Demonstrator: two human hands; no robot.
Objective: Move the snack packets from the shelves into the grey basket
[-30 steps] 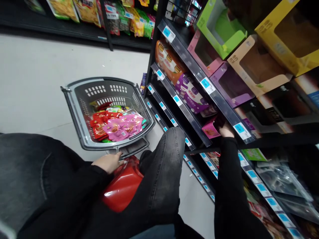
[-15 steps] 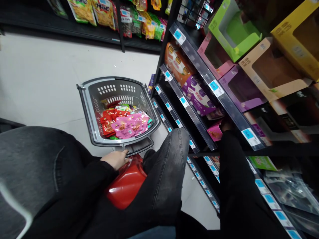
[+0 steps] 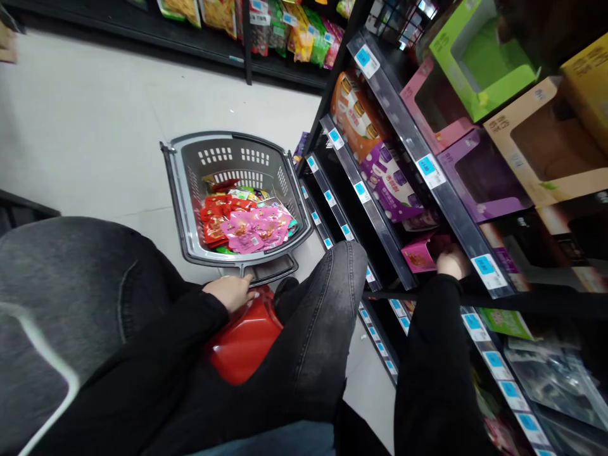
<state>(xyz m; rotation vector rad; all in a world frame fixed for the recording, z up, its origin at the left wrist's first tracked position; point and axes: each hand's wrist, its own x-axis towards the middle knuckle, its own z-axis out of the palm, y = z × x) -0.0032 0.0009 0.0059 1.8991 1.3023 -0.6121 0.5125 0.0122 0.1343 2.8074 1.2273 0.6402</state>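
Observation:
My left hand (image 3: 230, 291) is closed on the handle (image 3: 273, 271) at the near side of a grey shopping basket (image 3: 190, 256). Inside the basket lie pink snack packets (image 3: 259, 227), red snack packets (image 3: 218, 218) and a few other coloured ones. On the right, my right hand (image 3: 453, 261) is in a shelf bay, against the open side of a pink display box (image 3: 418, 254). Its fingers look curled, but their tips are hidden by the box and shadow, so what they hold cannot be made out.
A red stool-like object (image 3: 247, 342) is between my legs. Orange boxes (image 3: 356, 114) and purple boxes (image 3: 392, 180) sit beyond the pink one. Open cartons (image 3: 482, 60) line the shelf above. A shelf edge with price tags (image 3: 430, 171) runs over my right hand. Bagged snacks (image 3: 304, 38) stand across the aisle.
My right hand has come partly out of the shelf's shadow and now shows at the pink box. My left hand stays on the basket handle; the whole view has shifted slightly.

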